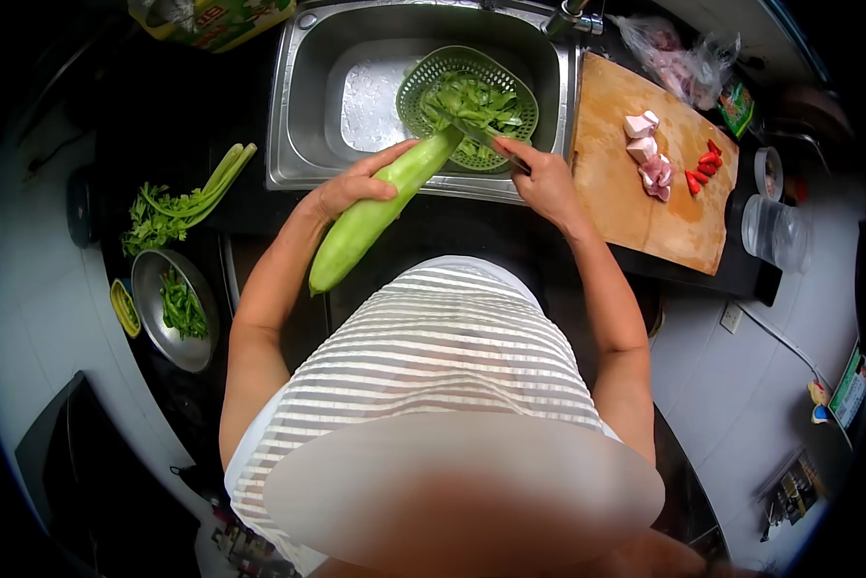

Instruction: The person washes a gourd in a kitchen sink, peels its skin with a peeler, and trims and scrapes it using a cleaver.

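Long green gourd (380,220) slanted, your left hand (361,186) grasping it, fingers curled round; your right hand (546,185) clenched on metal tool (480,134) at gourd's far end, by colander (412,93).

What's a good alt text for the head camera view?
A person's left hand holds a long green vegetable while the right hand holds a bladed tool at its far end, over a colander of green strips in a sink. To the right, meat and red chilies lie on a cutting board.
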Demonstrator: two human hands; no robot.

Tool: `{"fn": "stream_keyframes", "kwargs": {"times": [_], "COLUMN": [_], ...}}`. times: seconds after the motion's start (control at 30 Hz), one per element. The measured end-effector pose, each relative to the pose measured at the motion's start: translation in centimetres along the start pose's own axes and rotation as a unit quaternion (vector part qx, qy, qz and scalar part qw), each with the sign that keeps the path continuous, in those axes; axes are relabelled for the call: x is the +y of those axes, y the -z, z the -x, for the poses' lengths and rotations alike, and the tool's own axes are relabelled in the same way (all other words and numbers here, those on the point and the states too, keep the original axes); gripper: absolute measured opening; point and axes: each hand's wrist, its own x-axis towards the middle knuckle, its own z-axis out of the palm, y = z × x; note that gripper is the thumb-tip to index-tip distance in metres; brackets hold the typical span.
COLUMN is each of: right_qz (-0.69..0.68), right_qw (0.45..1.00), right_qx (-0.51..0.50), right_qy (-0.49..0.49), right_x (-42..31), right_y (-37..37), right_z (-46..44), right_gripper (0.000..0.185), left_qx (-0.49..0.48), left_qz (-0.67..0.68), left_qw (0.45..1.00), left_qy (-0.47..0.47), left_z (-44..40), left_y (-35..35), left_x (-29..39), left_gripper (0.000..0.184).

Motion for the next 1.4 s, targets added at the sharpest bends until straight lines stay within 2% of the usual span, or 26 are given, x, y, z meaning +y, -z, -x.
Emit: {"fn": "stream_keyframes", "kwargs": {"times": [0.03, 0.07, 0.1, 0.13, 0.2, 0.23, 0.3, 0.37, 0.4, 0.43, 0.53, 0.57, 0.63, 0.77, 0.83, 0.9, 0.93, 0.97, 1.0, 1.03, 1.07, 1.13, 1.17, 1.2, 1.27, 1.4], "right_qz": [0.013, 0.017, 0.016, -0.035, -0.134, -0.134, -0.177, -0.035, 0.050, 0.087, 0.132, 0.131, 0.158, 0.170, 0.061, -0.103, -0.206, -0.304, -0.377, -0.447, -0.479, -0.521, -0.501, -0.498, -0.493, -0.454], "right_qw": [0.998, 0.996, 0.996, 0.988, 0.950, 0.950, 0.970, 0.991, 0.982, 0.975, 0.976, 0.976, 0.973, 0.975, 0.974, 0.979, 0.966, 0.933, 0.900, 0.860, 0.840, 0.813, 0.826, 0.829, 0.834, 0.863], "right_qx": [-0.033, -0.045, -0.044, -0.061, -0.076, -0.076, 0.040, 0.129, 0.155, 0.151, 0.106, 0.106, 0.105, 0.081, 0.155, 0.170, 0.136, 0.146, 0.145, 0.141, 0.153, 0.157, 0.157, 0.144, 0.127, 0.087], "right_qy": [-0.042, -0.070, -0.073, -0.137, -0.272, -0.272, -0.160, -0.001, 0.096, 0.137, 0.137, 0.137, 0.131, 0.121, 0.152, 0.038, -0.080, -0.126, -0.165, -0.201, -0.206, -0.206, -0.205, -0.211, -0.213, -0.203], "right_x": [0.6, 2.3, 2.5, 2.5, 2.5, 2.2, 0.7, -1.5, -2.7, -3.4, -5.3, -5.4, -5.5, -5.3, -4.3, -3.7, -4.1, -2.2, -2.5, -3.0, -2.7, -2.2, -2.1, -1.9, -1.8, -2.5], "right_y": [0.5, 0.2, 0.4, 0.7, 1.1, 1.3, 1.6, 1.1, 1.2, 0.8, 0.3, 0.2, 0.0, 0.0, -0.8, -1.6, -1.2, -2.5, -2.3, -2.2, -2.7, -3.2, -3.4, -3.5, -3.8, -3.8], "right_z": [0.1, 0.2, 0.6, 0.8, 1.0, 1.2, 2.0, 2.6, 2.6, 2.7, 3.0, 3.0, 3.0, 3.3, 2.9, 2.9, 2.9, 2.7, 2.2, 1.9, 1.9, 1.9, 2.1, 2.3, 2.5, 2.5], "right_gripper": [0.039, 0.039, 0.039, 0.039, 0.039, 0.039, 0.039, 0.042, 0.050, 0.056, 0.063, 0.063, 0.064, 0.064, 0.059, 0.048, 0.041, 0.027, 0.015, 0.014, 0.014, 0.015, 0.015, 0.014, 0.013, 0.016], "left_qx": [0.002, 0.000, 0.000, 0.000, 0.020, 0.041, 0.083, 0.123, 0.150, 0.174, 0.217, 0.217, 0.230, 0.250, 0.250, 0.245, 0.218, 0.187, 0.196, 0.193, 0.179, 0.163, 0.154, 0.158, 0.060, 0.060], "left_qz": [-0.068, -0.068, -0.159, -0.249, -0.307, -0.365, -0.397, -0.429, -0.500, -0.567, -0.567, -0.568, -0.626, -0.650, -0.604, -0.527, -0.447, -0.363, -0.366, -0.178, 0.017, 0.173, 0.250, 0.244, 0.366, 0.421], "left_qw": [0.997, 0.997, 0.986, 0.966, 0.948, 0.925, 0.909, 0.891, 0.850, 0.802, 0.757, 0.757, 0.713, 0.708, 0.749, 0.799, 0.859, 0.909, 0.905, 0.959, 0.975, 0.951, 0.929, 0.926, 0.873, 0.849], "left_qy": [-0.031, -0.030, -0.050, -0.071, -0.086, -0.099, -0.093, -0.086, -0.077, -0.068, -0.241, -0.241, -0.216, -0.118, -0.109, -0.154, -0.119, -0.086, -0.091, -0.111, -0.129, -0.195, -0.226, -0.238, -0.317, -0.315], "left_z": [-0.3, -0.4, -0.3, -0.4, -0.7, -0.7, -0.4, -0.3, -0.3, -0.4, -0.8, -0.7, -0.4, 0.2, -0.2, -0.7, -0.9, -1.2, -1.6, -2.1, -2.6, -3.3, -3.5, -3.8, -4.4, -5.4], "left_y": [0.1, 0.2, 0.0, -0.1, 0.0, 0.0, -1.2, -2.1, -2.4, -2.6, -3.7, -3.9, -4.4, -5.4, -4.1, -2.9, -2.4, -1.9, -1.2, -0.4, 0.5, 1.5, 1.7, 2.0, 2.3, 1.1], "left_x": [0.0, 0.3, 0.9, 1.3, 1.3, 1.4, 2.1, 2.2, 2.2, 2.2, 1.8, 2.0, 2.4, 3.4, 2.6, 2.3, 2.7, 3.2, 3.3, 3.0, 2.8, 3.5, 4.1, 4.5, 4.7, 4.5], "left_gripper": [0.083, 0.083, 0.083, 0.083, 0.080, 0.078, 0.074, 0.069, 0.065, 0.060, 0.054, 0.054, 0.054, 0.059, 0.062, 0.063, 0.062, 0.062, 0.062, 0.061, 0.061, 0.057, 0.055, 0.055, 0.053, 0.044]}}
